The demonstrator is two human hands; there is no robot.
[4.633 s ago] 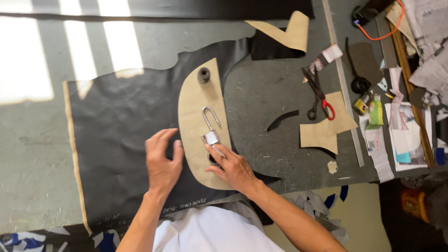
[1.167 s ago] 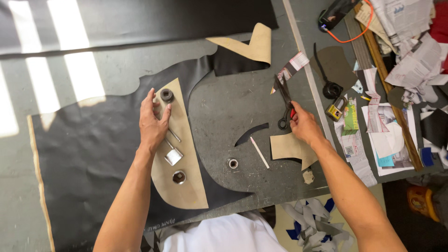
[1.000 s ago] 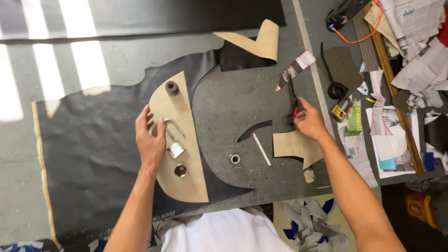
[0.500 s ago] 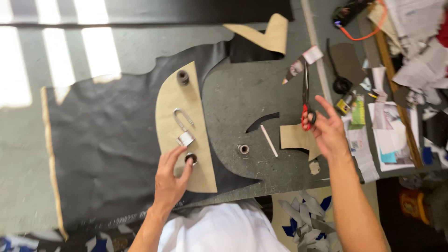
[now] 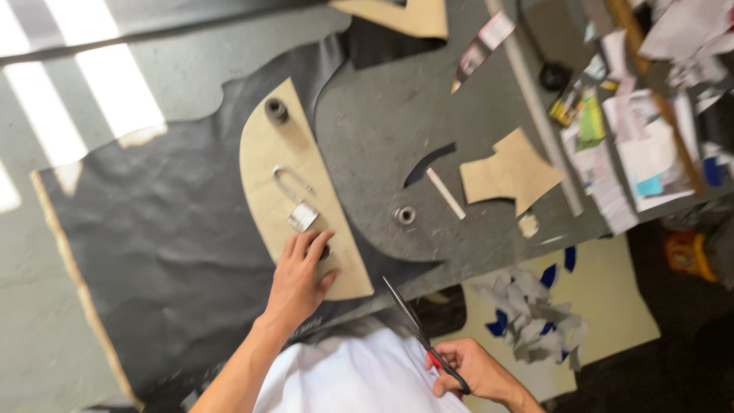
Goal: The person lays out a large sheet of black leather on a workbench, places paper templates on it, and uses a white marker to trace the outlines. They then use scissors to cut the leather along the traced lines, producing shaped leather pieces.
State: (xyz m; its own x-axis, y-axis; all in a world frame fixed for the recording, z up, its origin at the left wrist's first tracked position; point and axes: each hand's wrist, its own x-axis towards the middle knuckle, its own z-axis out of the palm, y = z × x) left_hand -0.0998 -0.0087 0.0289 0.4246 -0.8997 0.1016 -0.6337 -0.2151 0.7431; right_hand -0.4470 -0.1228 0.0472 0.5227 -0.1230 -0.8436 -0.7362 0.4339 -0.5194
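My left hand (image 5: 300,277) presses flat on the lower end of a tan half-moon cardboard pattern (image 5: 267,164) that lies on a sheet of black leather (image 5: 160,245). A padlock (image 5: 294,200) and a dark round weight (image 5: 276,110) rest on the pattern; a second round weight (image 5: 326,253) is partly hidden under my fingers. My right hand (image 5: 474,371) is near my body, shut on red-handled scissors (image 5: 419,330), blades pointing up toward the pattern's lower tip.
A grey board (image 5: 390,130) holds a metal ring (image 5: 404,215), a white stick (image 5: 446,194) and a tan cardboard piece (image 5: 511,171). A long metal ruler (image 5: 535,115) borders a clutter of papers (image 5: 642,145) at the right. Paper scraps (image 5: 535,317) lie on the floor.
My right hand has picked the scissors up from the board at the right and brought them down near my body. My left hand slid down the pattern to its lower end.
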